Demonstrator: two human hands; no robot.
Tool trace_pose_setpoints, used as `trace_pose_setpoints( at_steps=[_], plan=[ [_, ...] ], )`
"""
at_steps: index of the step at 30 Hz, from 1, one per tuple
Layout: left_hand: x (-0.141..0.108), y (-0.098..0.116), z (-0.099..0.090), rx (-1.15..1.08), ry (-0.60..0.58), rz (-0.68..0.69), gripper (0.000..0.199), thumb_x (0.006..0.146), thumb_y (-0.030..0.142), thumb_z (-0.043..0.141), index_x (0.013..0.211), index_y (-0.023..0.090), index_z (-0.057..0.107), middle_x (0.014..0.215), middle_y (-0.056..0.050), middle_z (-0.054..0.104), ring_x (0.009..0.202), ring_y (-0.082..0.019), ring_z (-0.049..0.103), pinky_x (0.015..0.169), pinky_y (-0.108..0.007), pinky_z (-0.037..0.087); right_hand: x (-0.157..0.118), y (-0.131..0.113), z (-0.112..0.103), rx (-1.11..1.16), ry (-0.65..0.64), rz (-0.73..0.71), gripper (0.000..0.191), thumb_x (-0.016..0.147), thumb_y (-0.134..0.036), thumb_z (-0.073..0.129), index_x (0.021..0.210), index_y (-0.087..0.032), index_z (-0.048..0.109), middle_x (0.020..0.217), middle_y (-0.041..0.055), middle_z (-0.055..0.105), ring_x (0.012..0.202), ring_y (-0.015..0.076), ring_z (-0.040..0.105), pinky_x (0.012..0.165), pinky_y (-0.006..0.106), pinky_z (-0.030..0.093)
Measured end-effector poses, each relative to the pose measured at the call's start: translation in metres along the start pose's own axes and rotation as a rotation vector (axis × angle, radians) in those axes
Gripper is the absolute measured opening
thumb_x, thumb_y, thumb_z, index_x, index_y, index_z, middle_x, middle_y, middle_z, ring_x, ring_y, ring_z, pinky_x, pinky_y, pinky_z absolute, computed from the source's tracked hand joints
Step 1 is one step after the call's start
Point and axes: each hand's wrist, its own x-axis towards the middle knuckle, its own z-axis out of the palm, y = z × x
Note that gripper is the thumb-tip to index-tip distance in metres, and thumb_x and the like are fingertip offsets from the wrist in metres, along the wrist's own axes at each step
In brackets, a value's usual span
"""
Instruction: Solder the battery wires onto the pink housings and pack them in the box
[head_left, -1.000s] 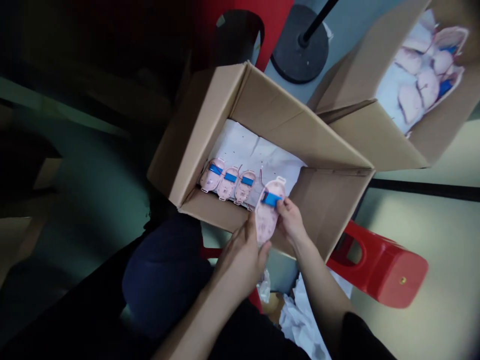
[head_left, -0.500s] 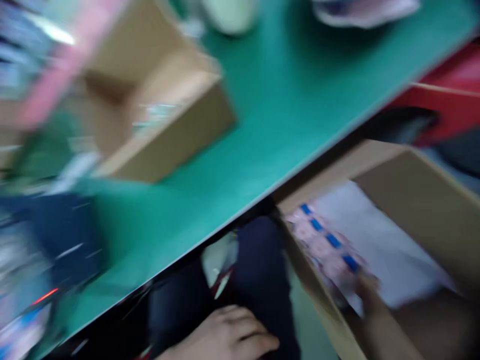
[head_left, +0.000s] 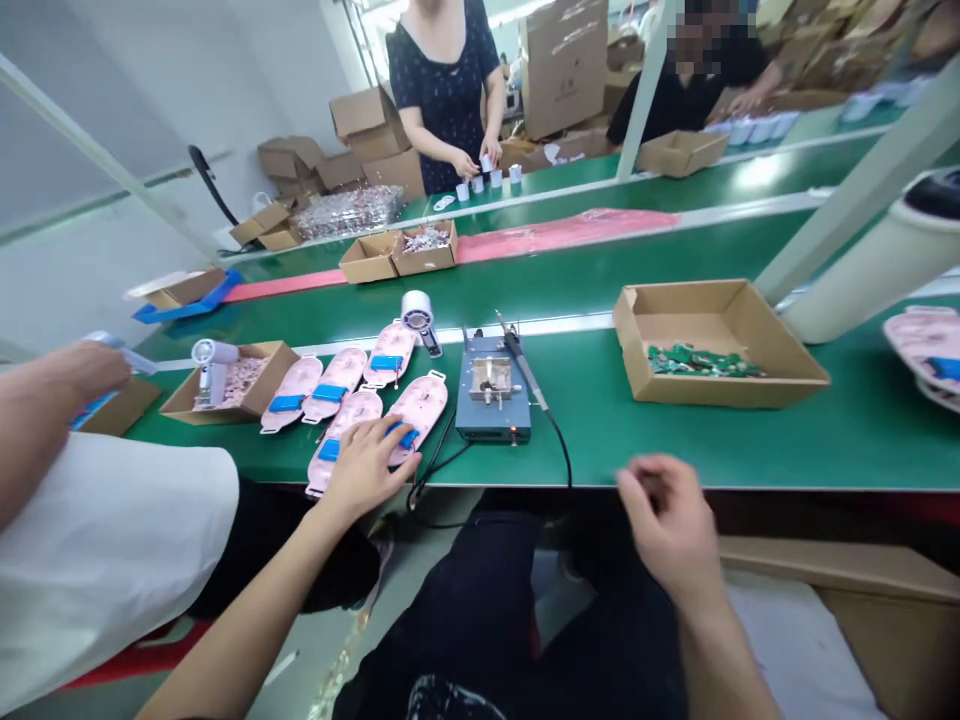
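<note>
Green bench (head_left: pixel 675 440): left hand (head_left: pixel 365 470) on pink casing (head_left: pixel 421 405), right hand (head_left: pixel 667 520) curled.

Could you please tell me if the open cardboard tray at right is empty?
Not empty: the cardboard tray holds green circuit boards on its floor.

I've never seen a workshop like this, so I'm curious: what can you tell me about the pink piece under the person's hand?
This flat pink elongated piece looks like moulded plastic, with a small tab at its far end. A blue strip crosses it. It lies on the green bench, and the person's left hand rests on its near end.
</note>
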Motion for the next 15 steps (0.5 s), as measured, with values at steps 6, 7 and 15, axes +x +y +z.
trace_pose_setpoints(
  at_steps=[6,7,15],
  plan=[
    [-0.007,0.007,0.001,-0.170,0.021,0.098,0.030,0.098,0.041,0.056,0.122,0.026,0.065,0.122,-0.008,0.065,0.117,-0.029,0.056,0.100,-0.048,0.043,0.127,-0.085,0.098,-0.391,-0.513,-0.020,0.038,0.094,-0.061,0.054,0.092,-0.025,0.043,0.069,-0.0026,0.061,0.060,0.0183,0.055,0.057,0.031,0.039],
    [-0.008,0.007,0.001,-0.193,0.021,0.110,0.028,0.098,0.040,0.057,0.121,0.026,0.065,0.120,-0.008,0.065,0.116,-0.029,0.055,0.099,-0.047,0.043,0.137,-0.089,0.106,-0.438,-0.599,-0.018,0.036,0.094,-0.060,0.054,0.092,-0.025,0.042,0.065,-0.0040,0.059,0.057,0.0178,0.053,0.055,0.031,0.037],
    [-0.009,-0.001,0.010,-0.291,0.025,0.135,0.027,0.096,0.036,0.061,0.119,0.025,0.063,0.116,-0.007,0.061,0.109,-0.028,0.054,0.098,-0.047,0.045,0.125,-0.128,0.080,-0.244,-0.706,-0.181,0.034,0.098,-0.045,0.053,0.122,-0.024,0.064,0.076,0.0021,0.073,0.064,0.0204,0.067,0.059,0.034,0.052]
  ],
)
